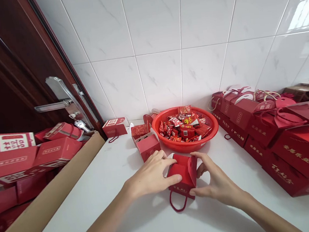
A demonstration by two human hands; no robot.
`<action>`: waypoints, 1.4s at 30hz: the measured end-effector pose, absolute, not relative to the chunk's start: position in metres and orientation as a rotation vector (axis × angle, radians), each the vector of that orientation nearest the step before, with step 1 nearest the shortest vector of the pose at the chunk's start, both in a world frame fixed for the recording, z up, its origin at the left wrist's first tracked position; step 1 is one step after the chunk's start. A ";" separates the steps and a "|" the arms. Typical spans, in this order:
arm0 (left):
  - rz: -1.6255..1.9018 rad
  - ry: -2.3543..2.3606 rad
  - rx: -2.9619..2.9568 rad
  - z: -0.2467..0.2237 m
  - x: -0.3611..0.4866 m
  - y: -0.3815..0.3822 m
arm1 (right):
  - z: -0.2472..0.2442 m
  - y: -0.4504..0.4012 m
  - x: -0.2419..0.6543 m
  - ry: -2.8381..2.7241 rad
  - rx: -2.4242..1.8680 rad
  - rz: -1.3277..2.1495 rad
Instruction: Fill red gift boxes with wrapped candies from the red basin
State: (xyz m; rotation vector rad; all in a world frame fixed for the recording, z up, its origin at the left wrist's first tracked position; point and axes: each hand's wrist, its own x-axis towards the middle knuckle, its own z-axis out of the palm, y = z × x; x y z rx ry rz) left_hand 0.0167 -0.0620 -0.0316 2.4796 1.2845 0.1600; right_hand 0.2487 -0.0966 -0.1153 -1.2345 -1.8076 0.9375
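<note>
A small red gift box [181, 172] with its top flaps raised rests on the white table, a dark red cord loop [179, 210] lying in front of it. My left hand [156, 171] reaches over the left side of this box, thumb and fingers at its opening. My right hand [215, 181] grips the right side, thumb low at the front corner and fingers on the raised flap. Just behind is a red plastic basket [186, 149] full of red-wrapped sweets [186, 127]. Another red box [148, 146] stands behind my left hand.
Stacked red boxes [280, 146] with cords line the right side. A cardboard carton [48, 191] of red boxes is at the left, near a dark door [3, 66] with keys in its lock. One more box [116, 127] sits by the tiled wall.
</note>
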 end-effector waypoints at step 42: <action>0.098 1.003 2.225 -0.048 0.009 -0.045 | -0.130 -0.124 0.272 -1.595 -1.444 0.800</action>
